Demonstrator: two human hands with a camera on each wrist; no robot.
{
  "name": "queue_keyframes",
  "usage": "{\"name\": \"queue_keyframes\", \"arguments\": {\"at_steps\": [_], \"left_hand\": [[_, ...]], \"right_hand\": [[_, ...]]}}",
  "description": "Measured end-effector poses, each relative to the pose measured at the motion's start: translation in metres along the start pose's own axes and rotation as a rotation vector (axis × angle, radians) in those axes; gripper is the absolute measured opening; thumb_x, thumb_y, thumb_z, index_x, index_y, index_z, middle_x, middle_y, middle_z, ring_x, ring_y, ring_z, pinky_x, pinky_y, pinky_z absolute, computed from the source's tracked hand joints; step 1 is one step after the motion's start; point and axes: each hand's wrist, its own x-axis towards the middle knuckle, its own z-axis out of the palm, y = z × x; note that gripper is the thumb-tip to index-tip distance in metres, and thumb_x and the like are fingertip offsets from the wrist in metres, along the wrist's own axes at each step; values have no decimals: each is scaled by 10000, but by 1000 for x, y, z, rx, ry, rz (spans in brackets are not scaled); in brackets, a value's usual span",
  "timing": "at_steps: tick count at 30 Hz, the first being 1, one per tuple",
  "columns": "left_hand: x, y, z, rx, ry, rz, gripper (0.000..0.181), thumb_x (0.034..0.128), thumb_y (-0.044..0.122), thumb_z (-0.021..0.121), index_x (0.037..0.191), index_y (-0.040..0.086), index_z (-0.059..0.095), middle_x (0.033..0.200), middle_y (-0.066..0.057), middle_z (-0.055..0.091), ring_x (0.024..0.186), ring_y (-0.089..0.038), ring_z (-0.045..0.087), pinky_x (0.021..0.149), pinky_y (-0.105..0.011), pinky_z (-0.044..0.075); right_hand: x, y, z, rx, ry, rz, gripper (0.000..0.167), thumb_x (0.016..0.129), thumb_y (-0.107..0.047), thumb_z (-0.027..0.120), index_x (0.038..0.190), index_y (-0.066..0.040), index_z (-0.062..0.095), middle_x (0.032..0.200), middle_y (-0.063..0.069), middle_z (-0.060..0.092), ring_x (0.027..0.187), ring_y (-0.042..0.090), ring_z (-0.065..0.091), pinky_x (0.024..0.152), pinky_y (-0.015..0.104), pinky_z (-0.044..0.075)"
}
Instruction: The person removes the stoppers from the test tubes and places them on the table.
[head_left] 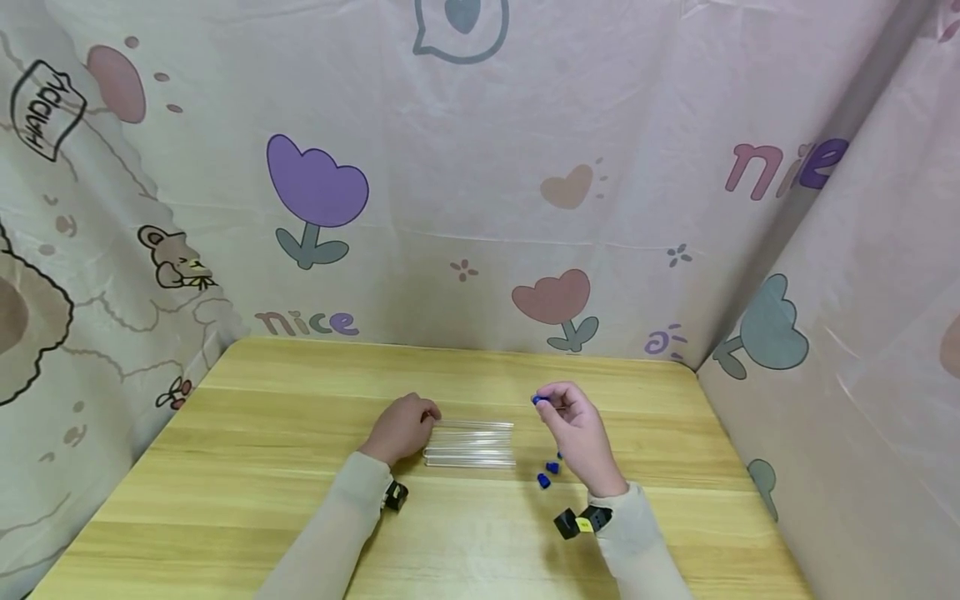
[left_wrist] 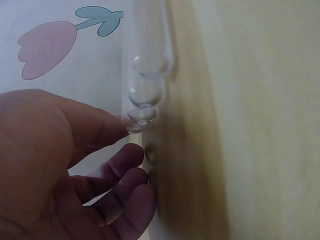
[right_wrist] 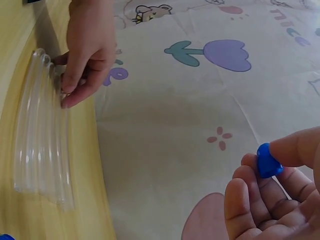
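Note:
Several clear test tubes (head_left: 472,458) lie side by side on the table, their rounded ends toward my left hand. My left hand (head_left: 403,427) is at the far side of that end. Its thumb and a finger pinch the rounded tip of the outermost test tube (left_wrist: 135,127), while the other fingers curl loosely below. To the right of the row and raised above the table, my right hand (head_left: 577,429) holds a small blue stopper (right_wrist: 268,161) between thumb and fingers. A few more blue stoppers (head_left: 543,481) lie on the table beneath the right hand, one partly hidden by it.
The wooden table (head_left: 225,467) meets a printed cloth (head_left: 450,208) at its back edge. More cloth hangs along the left and right sides. A black camera (head_left: 396,496) is strapped to the left wrist, and another black camera (head_left: 567,523) to the right.

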Motion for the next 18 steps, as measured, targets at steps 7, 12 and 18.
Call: {"name": "queue_keyframes", "arguments": {"at_steps": [7, 12, 18], "left_hand": [[1, -1, -2, -3, -20, -20, 219, 996, 61, 567, 1032, 109, 778, 976, -31, 664, 881, -199, 634, 867, -447, 561], [-2, -2, -4, -3, -17, -38, 221, 1003, 47, 560, 995, 114, 771, 960, -31, 653, 898, -218, 638, 877, -455, 559], [-5, 0, -2, -9, 5, -30, 220, 1005, 38, 555, 1033, 103, 764, 986, -50, 660, 945, -258, 642, 902, -472, 546]], "right_hand": [[0, 3, 1, -24, -7, 10, 150, 1043, -140, 636, 1170, -60, 637, 1086, 148, 639, 796, 171, 568, 573, 218, 464], [2, 4, 1, -20, -4, 9, 135, 1040, -99, 628, 1165, -49, 633, 1116, 176, 639, 910, 197, 620, 805, 261, 541], [4, 7, 2, -71, 33, 39, 154, 1026, -25, 618, 1178, -33, 642, 1138, 146, 651, 1007, 232, 638, 876, 248, 545]]}}
